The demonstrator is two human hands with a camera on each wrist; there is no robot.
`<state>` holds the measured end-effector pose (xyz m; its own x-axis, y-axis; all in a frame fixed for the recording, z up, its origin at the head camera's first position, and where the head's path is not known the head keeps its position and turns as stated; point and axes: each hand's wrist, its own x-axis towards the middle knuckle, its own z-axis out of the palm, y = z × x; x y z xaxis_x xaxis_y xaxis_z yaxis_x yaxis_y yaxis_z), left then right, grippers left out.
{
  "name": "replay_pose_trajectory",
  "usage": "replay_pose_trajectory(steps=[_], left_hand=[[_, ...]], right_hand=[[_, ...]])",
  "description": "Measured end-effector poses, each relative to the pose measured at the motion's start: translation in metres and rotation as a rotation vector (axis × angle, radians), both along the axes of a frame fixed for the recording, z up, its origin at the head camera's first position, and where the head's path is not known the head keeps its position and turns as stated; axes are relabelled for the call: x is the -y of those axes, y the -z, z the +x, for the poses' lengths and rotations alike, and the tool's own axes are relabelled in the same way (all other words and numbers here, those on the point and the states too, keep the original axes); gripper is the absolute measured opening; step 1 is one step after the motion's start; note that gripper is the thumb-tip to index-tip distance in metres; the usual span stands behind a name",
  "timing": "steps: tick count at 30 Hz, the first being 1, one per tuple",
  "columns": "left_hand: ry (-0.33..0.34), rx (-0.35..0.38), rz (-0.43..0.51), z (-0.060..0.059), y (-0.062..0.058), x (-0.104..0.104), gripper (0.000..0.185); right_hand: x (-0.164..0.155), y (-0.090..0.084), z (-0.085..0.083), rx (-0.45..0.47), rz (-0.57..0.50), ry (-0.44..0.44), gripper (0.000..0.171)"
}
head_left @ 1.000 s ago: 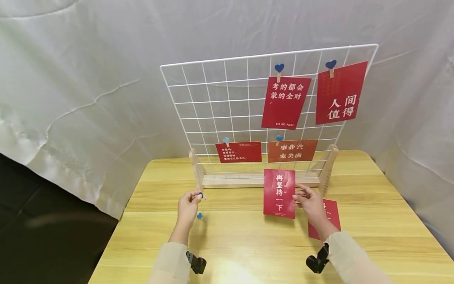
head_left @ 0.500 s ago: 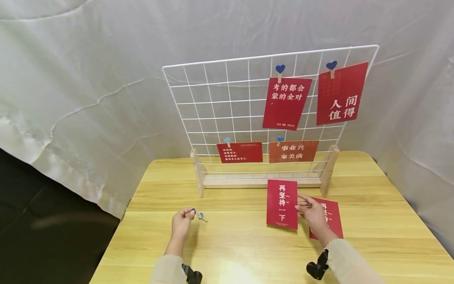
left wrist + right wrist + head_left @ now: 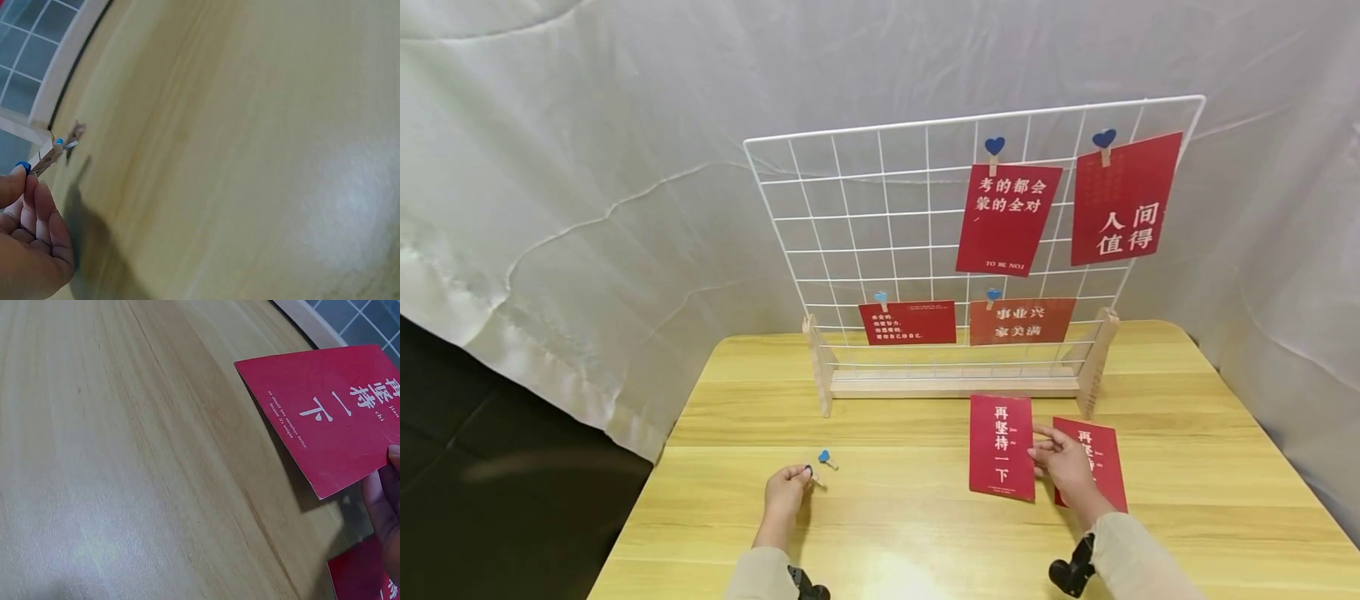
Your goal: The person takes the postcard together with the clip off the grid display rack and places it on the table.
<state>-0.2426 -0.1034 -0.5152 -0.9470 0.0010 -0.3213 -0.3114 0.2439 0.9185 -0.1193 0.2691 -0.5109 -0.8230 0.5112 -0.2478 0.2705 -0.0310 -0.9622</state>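
Note:
My left hand (image 3: 785,493) pinches a small wooden clothespin (image 3: 44,157) with a dark blue heart, held just above the table. Beyond it on the tabletop lies another clothespin (image 3: 826,457), this one with a lighter blue heart. On the right side, my right hand (image 3: 1067,468) grips a red card (image 3: 1002,447) with white characters by its right edge, thumb on the printed face. The card is raised off the table, its shadow showing in the right wrist view. Partly covered by that hand, a second red card (image 3: 1105,462) lies flat on the table.
A white wire grid (image 3: 865,200) stands in a wooden base (image 3: 955,386) at the back of the table (image 3: 737,400). Clipped to it by heart clothespins are two upper red cards, one of them a tall card (image 3: 1007,229), and two lower cards, including an orange-red card (image 3: 1022,322).
Both hands have come back from the grid, the left with its clothespin and the right with its card. The lighter blue clothespin on the table has shifted slightly right and turned.

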Motion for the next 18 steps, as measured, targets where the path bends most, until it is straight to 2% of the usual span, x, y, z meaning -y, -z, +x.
replay_pose_trajectory(steps=[7, 18], left_hand=[[0.024, 0.0, -0.058, -0.001, 0.005, 0.003, 0.02], [0.086, -0.005, -0.051, -0.002, 0.009, 0.005, 0.02]], right_hand=[[-0.003, 0.008, -0.002, 0.031, 0.0, 0.01, 0.04], [-0.004, 0.013, -0.002, 0.111, 0.069, -0.034, 0.038]])
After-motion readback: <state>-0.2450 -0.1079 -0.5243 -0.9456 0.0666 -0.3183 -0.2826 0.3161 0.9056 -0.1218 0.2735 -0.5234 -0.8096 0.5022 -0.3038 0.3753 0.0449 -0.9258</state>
